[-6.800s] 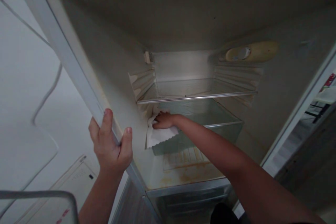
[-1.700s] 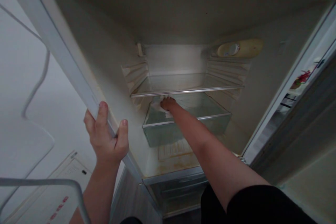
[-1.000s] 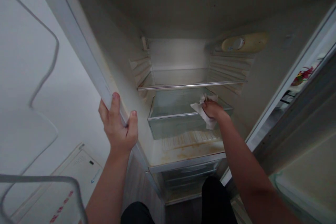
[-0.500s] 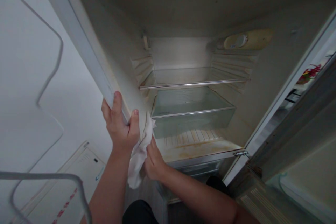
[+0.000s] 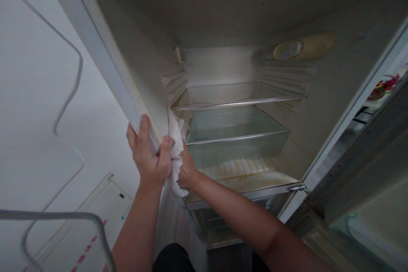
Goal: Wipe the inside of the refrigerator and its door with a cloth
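My left hand (image 5: 149, 159) is wrapped round the front edge of the refrigerator's left wall (image 5: 108, 66), its thumb on the inner side. Just right of it, my right hand (image 5: 188, 169) holds a crumpled white cloth (image 5: 176, 134) against the inside of that wall, level with the lower compartment. Part of the cloth hangs below the hand; the right fingertips are hidden behind it. Beside the cloth are a glass shelf (image 5: 239, 104) and, beneath it, a clear drawer (image 5: 236, 153) with a glass cover. Brownish stains mark the refrigerator floor (image 5: 255, 182).
A yellowed lamp housing (image 5: 306, 47) with a dial sits on the inner right wall. The open door (image 5: 366, 170) stands at the right, near a metal hinge (image 5: 297, 188). A grey cable (image 5: 68, 97) runs at the left, above a white panel (image 5: 92, 225) with red marks.
My right hand has moved up and deeper along the inner left wall, carrying the cloth with it. My left hand keeps its grip on the edge. The view has shifted slightly.
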Motion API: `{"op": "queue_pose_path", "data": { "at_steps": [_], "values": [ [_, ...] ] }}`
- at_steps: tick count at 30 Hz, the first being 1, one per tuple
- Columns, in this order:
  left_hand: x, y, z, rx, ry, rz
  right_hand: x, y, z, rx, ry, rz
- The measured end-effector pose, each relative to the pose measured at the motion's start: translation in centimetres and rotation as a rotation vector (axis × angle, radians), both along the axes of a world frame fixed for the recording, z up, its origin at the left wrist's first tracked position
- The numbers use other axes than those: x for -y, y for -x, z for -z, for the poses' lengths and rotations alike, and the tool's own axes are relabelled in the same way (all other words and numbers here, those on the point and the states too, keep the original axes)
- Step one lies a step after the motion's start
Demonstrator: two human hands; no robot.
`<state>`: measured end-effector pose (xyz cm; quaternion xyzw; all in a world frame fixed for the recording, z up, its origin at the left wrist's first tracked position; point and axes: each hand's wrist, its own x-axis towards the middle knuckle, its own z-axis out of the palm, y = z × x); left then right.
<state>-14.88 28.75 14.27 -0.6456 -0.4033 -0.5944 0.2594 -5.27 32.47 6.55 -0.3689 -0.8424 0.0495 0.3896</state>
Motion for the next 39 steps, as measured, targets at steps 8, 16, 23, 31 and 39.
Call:
{"op": "queue_pose_path", "data": {
  "at_steps": [8,16,23,31,39],
  "values": [
    [0.0,-0.3,-0.2,0.032,-0.001,0.014,0.9,-0.8,10.0,-0.101,-0.041,-0.226],
    [0.3,-0.4,-0.2,0.018,-0.004,0.012,4.5,-2.8,11.2,0.229,0.254,-0.078],
    [0.0,-0.2,-0.2,0.004,-0.009,0.036,7.4,-5.5,11.1,0.423,0.189,0.043],
    [-0.9,0.6,-0.1,-0.041,-0.078,0.114,8.5,-6.9,10.4,0.331,0.186,0.159],
    [-0.9,0.5,0.0,-0.038,-0.083,0.127,5.4,-5.2,9.5,0.395,0.189,0.066]
  ]
}}
